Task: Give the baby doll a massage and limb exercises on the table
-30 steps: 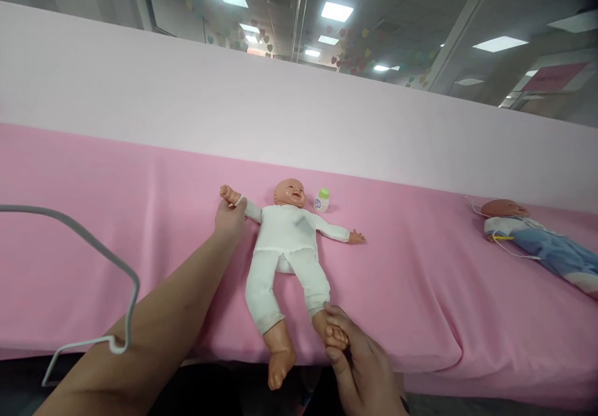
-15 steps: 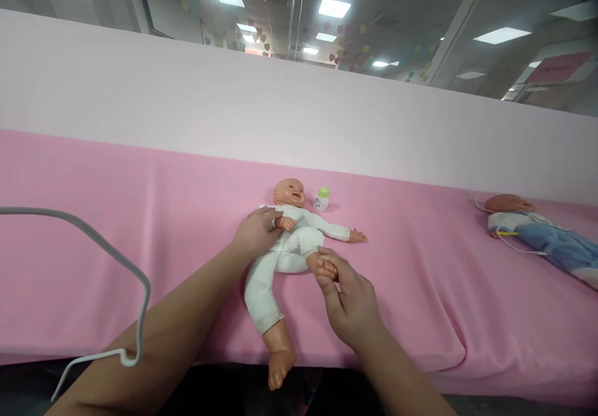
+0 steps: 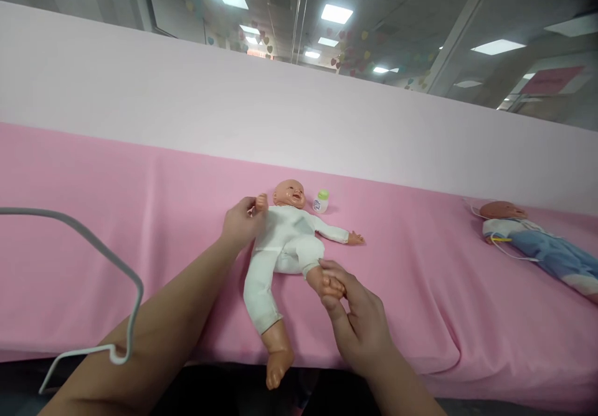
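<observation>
A baby doll [image 3: 284, 241] in a white suit lies on its back on the pink-covered bench [image 3: 140, 217], between the two hands. The left hand [image 3: 240, 224] is closed around the doll's arm near the wrist, with the doll's small fist showing just above the fingers, beside the doll's head. The right hand [image 3: 357, 319] grips the doll's foot, fingers wrapped round it, and that leg is bent up at the knee toward the doll's belly. The doll's other leg lies straight, its bare foot hanging past the near edge of the bench, between the two forearms. The doll's free arm stretches out flat, beyond the right hand.

A small bottle with a green cap [image 3: 321, 200] stands upright just past the doll's head, apart from both hands. Well off to the right of the right hand lies a second doll in blue clothes [image 3: 537, 245]. A white cable [image 3: 93, 248] loops over the left forearm.
</observation>
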Motion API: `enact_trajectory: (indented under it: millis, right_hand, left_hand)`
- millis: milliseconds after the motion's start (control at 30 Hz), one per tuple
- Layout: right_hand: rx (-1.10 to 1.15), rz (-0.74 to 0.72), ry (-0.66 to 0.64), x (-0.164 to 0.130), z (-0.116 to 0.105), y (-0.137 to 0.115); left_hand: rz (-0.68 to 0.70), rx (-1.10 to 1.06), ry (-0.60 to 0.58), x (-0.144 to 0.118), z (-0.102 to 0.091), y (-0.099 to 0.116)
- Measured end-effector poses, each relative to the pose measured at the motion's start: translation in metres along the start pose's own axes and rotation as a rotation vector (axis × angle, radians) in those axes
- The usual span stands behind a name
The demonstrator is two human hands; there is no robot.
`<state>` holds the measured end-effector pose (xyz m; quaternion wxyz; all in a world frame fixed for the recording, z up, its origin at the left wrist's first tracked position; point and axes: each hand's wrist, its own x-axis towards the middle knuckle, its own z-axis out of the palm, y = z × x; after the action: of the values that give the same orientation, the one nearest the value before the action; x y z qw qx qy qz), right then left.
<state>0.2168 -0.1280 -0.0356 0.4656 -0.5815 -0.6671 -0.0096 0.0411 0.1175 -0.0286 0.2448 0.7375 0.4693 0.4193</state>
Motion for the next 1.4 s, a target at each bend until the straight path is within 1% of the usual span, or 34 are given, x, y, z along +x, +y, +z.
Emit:
enact_trajectory:
  millis: [133, 267, 300, 367, 467, 600, 700, 800, 933, 1033, 1167, 1267, 1333, 1400]
  right_hand:
    - [0.007, -0.025, -0.093, -0.028, -0.017, -0.009]
    - [-0.025, -0.087, -0.109, -0.059, -0.017, -0.003]
    - [-0.037, -0.109, -0.109, -0.065, -0.016, 0.0]
    - [-0.064, -0.128, -0.126, -0.075, -0.012, 0.005]
    - [-0.09, -0.136, -0.18, -0.083, -0.008, 0.008]
    - [-0.096, -0.133, -0.227, -0.085, -0.004, 0.008]
    - [-0.091, -0.137, -0.271, -0.085, -0.002, 0.007]
    - [-0.102, -0.138, -0.304, -0.084, -0.003, 0.003]
    - [-0.078, -0.15, -0.258, -0.081, -0.008, -0.005]
    - [0.011, -0.128, -0.223, -0.077, -0.012, -0.008]
    - [0.189, 0.023, -0.204, -0.066, -0.02, 0.0]
    - [0.232, 0.155, -0.169, -0.051, -0.022, 0.014]
    - [0.253, 0.258, -0.136, -0.036, -0.019, 0.025]
    - [0.306, 0.372, -0.09, -0.019, -0.011, 0.037]
  left_hand:
    - [-0.21, -0.28, 0.158, 0.018, -0.011, -0.026]
    - [-0.428, -0.51, 0.273, 0.041, -0.016, -0.058]
    - [-0.484, -0.524, 0.289, 0.046, -0.016, -0.065]
    - [-0.568, -0.477, 0.303, 0.053, -0.017, -0.078]
    - [-0.612, -0.353, 0.321, 0.056, -0.023, -0.089]
    - [-0.605, -0.259, 0.37, 0.051, -0.035, -0.093]
    - [-0.585, -0.211, 0.333, 0.048, -0.041, -0.091]
    - [-0.583, -0.197, 0.293, 0.048, -0.042, -0.089]
    - [-0.57, -0.126, 0.268, 0.046, -0.041, -0.086]
    - [-0.567, -0.042, 0.225, 0.043, -0.043, -0.084]
    - [-0.555, 0.036, 0.206, 0.039, -0.048, -0.081]
    - [-0.506, 0.129, 0.178, 0.037, -0.05, -0.073]
    - [-0.396, 0.25, 0.166, 0.035, -0.048, -0.06]
    - [-0.234, 0.34, 0.161, 0.03, -0.043, -0.041]
